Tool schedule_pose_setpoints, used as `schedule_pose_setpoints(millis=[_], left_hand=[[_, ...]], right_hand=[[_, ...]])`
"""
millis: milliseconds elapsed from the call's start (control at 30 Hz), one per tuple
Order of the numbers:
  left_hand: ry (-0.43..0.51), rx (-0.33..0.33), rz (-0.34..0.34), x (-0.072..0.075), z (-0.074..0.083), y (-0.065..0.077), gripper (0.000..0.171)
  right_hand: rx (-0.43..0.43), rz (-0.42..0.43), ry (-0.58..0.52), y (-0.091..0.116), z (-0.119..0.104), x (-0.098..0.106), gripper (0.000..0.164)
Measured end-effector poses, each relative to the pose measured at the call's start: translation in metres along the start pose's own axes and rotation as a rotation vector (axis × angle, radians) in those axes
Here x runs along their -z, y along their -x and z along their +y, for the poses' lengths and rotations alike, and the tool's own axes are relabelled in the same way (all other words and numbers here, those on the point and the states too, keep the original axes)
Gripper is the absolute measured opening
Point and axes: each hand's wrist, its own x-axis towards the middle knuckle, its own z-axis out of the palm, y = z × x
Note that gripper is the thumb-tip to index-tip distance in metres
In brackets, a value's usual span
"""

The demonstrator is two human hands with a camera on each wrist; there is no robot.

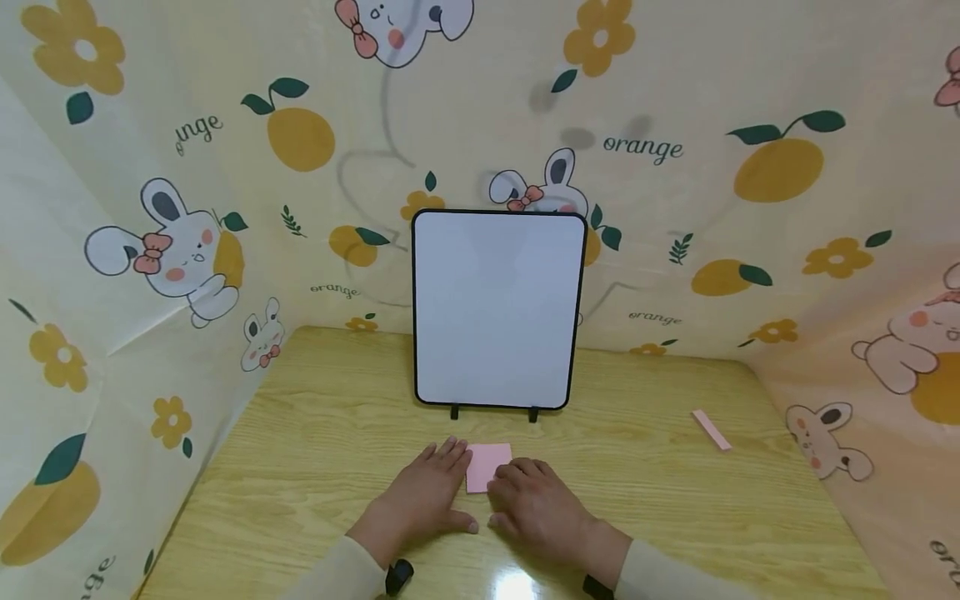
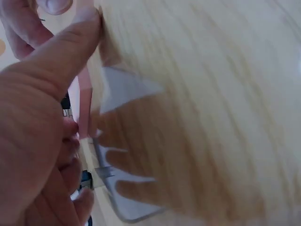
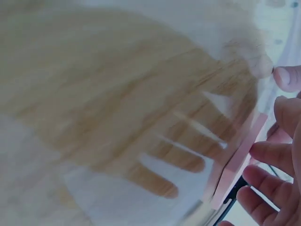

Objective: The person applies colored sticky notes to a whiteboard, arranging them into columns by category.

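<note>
A square pink pad of paper, like sticky notes (image 1: 488, 467), lies flat on the table in front of the white board. My left hand (image 1: 426, 495) rests at its left edge, fingers extended and the thumb spread toward my body. At the right edge is my right hand (image 1: 542, 510), its fingers bent a little and the fingertips touching the pad's side. The right wrist view shows the pad's thick pink edge (image 3: 237, 162) against those fingertips. In the left wrist view, the left thumb covers part of the pad's side (image 2: 84, 106).
A white board (image 1: 498, 308) with a black frame stands upright on two small black feet behind the pad. A narrow pink strip (image 1: 711, 430) lies at the right of the wooden table (image 1: 315, 433). Patterned cloth (image 1: 480, 108) hangs around the back and sides.
</note>
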Motion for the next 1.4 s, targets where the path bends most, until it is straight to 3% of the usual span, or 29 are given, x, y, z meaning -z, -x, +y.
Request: schedule_pose_setpoints(millis=[267, 533, 1100, 1400], left_hand=[[0.041, -0.035, 0.002, -0.006, -0.01, -0.007, 0.109], [0.069, -0.041, 0.0, -0.005, -0.014, -0.011, 0.117], [0.102, -0.038, -0.016, -0.009, -0.016, -0.016, 0.119], [0.111, -0.039, -0.014, -0.008, -0.016, -0.016, 0.118]], right_hand=[[0.012, 0.022, -0.009, -0.006, 0.0, 0.001, 0.029], [-0.026, 0.127, 0.074, -0.013, 0.009, -0.001, 0.031], [-0.052, 0.084, 0.157, -0.016, 0.012, -0.01, 0.036], [-0.076, 0.099, 0.116, -0.016, 0.013, -0.009, 0.029]])
